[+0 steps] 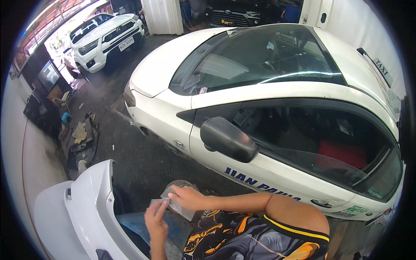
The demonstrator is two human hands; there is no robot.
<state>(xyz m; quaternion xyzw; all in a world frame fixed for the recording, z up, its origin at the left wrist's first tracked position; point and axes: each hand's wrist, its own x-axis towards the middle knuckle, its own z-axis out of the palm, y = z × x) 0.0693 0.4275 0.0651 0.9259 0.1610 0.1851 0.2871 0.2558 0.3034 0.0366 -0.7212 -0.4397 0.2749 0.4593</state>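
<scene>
Low in front of me, my left hand (157,220) has its fingers up against a small thin grey flat piece (158,201), pinched at the fingertips. My right hand (187,198) reaches across from the right, fingertips touching or nearly touching the same piece. Under the right hand shows a light grey flat sheet (186,213), which its fingers seem to grip; the exact kind is unclear. Behind that hand is a round greyish rim (177,183), mostly covered. To the left of both hands stands a glossy white car bumper (89,212).
A white taxi (160,93) with a black side mirror (227,139) fills the right side. A white pickup (106,39) stands at far left, a black car (236,16) at the back beside a partly seen person (291,12). Scraps and cloths (82,136) lie along the left wall.
</scene>
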